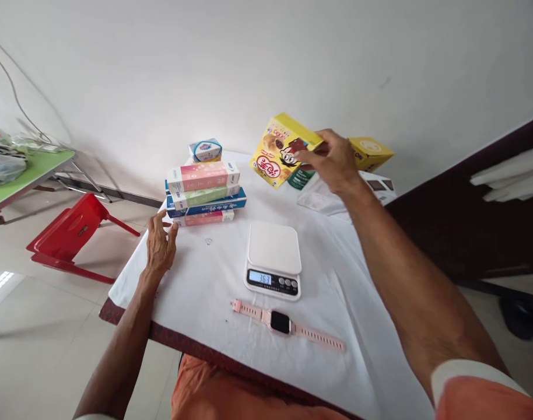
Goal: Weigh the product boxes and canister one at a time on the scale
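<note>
My right hand (336,160) grips a yellow snack box (277,153) by its right end and holds it tilted in the air. Below and nearer to me, a white kitchen scale (274,251) shows what looks like 363, with nothing on its plate. My left hand (160,245) rests at the table's left side, fingers apart, close to a stack of slim toothpaste-type boxes (205,201). Whether its fingertips touch the stack I cannot tell. A pink-strapped smartwatch (280,322) lies stretched out in front of the scale.
Behind the stack sits a small white-and-blue box (205,150). Another yellow box (369,153), a green container (299,178) and a white pack (321,197) stand at the back right. A red chair (72,233) and a green table (25,175) are off to the left.
</note>
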The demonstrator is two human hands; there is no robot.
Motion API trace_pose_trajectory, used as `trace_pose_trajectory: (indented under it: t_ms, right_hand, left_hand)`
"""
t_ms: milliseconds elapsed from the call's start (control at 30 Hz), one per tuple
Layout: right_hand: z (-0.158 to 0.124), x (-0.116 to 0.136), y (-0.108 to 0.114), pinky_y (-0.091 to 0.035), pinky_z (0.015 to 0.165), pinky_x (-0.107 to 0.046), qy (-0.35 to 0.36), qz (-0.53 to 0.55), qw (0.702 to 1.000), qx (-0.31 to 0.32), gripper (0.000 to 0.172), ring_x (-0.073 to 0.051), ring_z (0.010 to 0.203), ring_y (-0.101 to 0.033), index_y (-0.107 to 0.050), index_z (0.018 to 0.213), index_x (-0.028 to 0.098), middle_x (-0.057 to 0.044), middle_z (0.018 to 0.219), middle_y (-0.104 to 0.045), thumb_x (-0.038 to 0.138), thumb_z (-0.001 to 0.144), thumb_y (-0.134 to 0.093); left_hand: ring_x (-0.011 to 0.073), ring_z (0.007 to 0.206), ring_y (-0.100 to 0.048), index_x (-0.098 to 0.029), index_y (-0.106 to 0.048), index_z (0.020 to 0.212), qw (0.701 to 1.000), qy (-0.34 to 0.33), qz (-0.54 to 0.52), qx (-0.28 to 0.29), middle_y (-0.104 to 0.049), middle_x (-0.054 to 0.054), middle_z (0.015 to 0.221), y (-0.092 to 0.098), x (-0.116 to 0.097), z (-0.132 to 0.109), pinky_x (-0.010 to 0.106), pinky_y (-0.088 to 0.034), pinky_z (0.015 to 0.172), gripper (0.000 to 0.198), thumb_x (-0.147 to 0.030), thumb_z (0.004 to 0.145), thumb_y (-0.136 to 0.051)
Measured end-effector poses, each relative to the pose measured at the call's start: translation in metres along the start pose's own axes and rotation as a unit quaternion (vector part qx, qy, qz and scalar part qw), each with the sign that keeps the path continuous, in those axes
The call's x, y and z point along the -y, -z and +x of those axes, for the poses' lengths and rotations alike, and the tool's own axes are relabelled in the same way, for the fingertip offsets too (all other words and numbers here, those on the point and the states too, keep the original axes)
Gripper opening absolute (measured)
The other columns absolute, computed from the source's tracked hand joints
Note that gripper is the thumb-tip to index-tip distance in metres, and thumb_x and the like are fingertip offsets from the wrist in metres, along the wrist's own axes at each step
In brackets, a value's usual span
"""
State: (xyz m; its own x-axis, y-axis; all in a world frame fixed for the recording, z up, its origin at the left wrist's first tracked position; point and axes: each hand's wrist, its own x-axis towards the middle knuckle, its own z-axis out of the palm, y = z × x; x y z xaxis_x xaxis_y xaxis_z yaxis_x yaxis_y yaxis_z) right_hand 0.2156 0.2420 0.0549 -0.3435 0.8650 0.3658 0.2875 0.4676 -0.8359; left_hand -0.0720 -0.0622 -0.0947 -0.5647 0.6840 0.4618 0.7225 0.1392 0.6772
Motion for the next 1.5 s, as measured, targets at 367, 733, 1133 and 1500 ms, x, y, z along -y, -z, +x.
trace_pose_trajectory:
  t_ms: [367,733,1133,1500]
  right_hand:
    - [-0.132,0.018,0.054,-0.064,0.094,-0.048,-0.055,0.035,0.985,0.158,0.054,-0.031,0.103,-0.076,-0.075,0.108,0.024,-0.005,0.11,-0.082,0.05,0.064,-0.095]
    - [-0.162,-0.01,0.063,-0.063,0.099,-0.044,-0.105,0.133,0.979,0.112,0.079,-0.03,0.132,-0.069,-0.061,0.139,0.033,-0.008,0.14,-0.074,0.061,0.072,-0.092]
    - [-0.221,-0.111,0.011,-0.059,0.07,-0.032,-0.204,0.154,0.96,-0.118,0.056,-0.017,0.073,-0.069,-0.069,0.093,0.026,-0.003,0.082,-0.076,0.08,0.081,-0.076]
    - [-0.205,-0.057,0.044,-0.061,0.079,-0.038,-0.149,0.186,0.971,0.027,0.082,-0.025,0.109,-0.071,-0.065,0.131,0.03,-0.008,0.139,-0.071,0.071,0.065,-0.091]
  left_hand:
    - [0.0246,0.103,-0.07,-0.014,-0.049,0.153,1.0,0.01,0.005,-0.012,-0.062,0.023,0.138,-0.003,0.008,0.001,0.038,-0.058,0.081,0.074,-0.071,0.107,-0.044]
    - [0.0253,0.103,-0.068,-0.012,-0.05,0.153,1.0,0.009,0.01,-0.011,-0.062,0.024,0.137,0.001,0.008,-0.001,0.041,-0.057,0.085,0.075,-0.071,0.107,-0.042]
    - [0.0258,0.101,-0.069,-0.012,-0.052,0.15,1.0,-0.013,0.008,-0.018,-0.063,0.024,0.135,0.001,0.004,-0.001,0.042,-0.059,0.084,0.088,-0.084,0.102,-0.036]
    - [0.0254,0.1,-0.071,-0.015,-0.053,0.149,1.0,-0.001,0.011,-0.026,-0.064,0.022,0.135,0.004,0.003,-0.002,0.042,-0.06,0.086,0.087,-0.085,0.102,-0.036]
